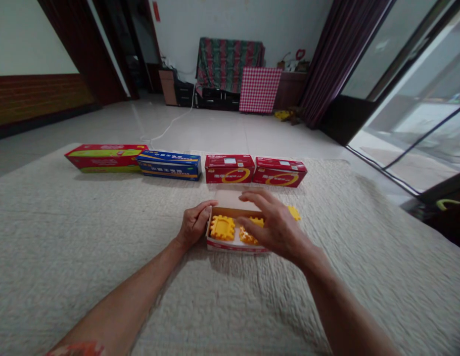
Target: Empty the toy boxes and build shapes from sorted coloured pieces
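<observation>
In front of me lies an open red-and-white cardboard box (pixel 233 246), its pale lid flap (pixel 227 197) raised at the far side. My left hand (pixel 195 222) is closed on the box's left end. Inside, a yellow notched-edge plastic piece (pixel 223 228) sits at the left. To its right, a second yellow notched piece (pixel 248 235) is partly covered by my right hand (pixel 276 225). That hand is open above the box's right part, thumb and fingers apart, with nothing seen between them. More yellow plastic (pixel 295 213) shows beyond my right hand.
Behind the open box stands a row of closed boxes: a red-and-green box (pixel 109 159), a blue box (pixel 169 165) and two red boxes (pixel 229 169). They rest on a pale quilted cloth (pixel 104 237). Farther back is a cloth-draped cabinet (pixel 230 64).
</observation>
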`<action>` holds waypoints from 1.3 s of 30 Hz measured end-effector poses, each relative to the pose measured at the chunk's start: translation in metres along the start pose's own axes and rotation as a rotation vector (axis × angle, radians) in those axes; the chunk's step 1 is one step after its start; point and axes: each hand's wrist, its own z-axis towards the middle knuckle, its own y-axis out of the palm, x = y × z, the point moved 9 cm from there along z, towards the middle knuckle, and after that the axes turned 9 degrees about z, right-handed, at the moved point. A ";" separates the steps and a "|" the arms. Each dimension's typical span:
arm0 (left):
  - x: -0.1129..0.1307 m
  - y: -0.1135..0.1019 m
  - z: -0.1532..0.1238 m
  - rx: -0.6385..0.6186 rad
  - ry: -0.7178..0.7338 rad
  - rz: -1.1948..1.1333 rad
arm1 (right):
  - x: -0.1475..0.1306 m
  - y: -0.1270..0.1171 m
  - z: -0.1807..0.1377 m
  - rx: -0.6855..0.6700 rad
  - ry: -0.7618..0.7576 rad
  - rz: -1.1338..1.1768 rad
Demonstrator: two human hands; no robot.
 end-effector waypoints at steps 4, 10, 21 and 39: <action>0.004 -0.001 0.000 0.012 0.037 0.041 | 0.052 -0.063 -0.009 0.185 0.107 -0.110; 0.010 -0.003 0.000 0.015 0.056 0.086 | 0.176 -0.077 -0.063 -0.087 0.537 -0.274; 0.006 -0.003 0.000 0.014 0.042 0.102 | 0.189 -0.032 -0.067 -0.238 0.553 -0.329; 0.002 -0.003 0.000 0.019 0.000 0.049 | 0.013 -0.005 -0.017 -0.313 0.174 -0.179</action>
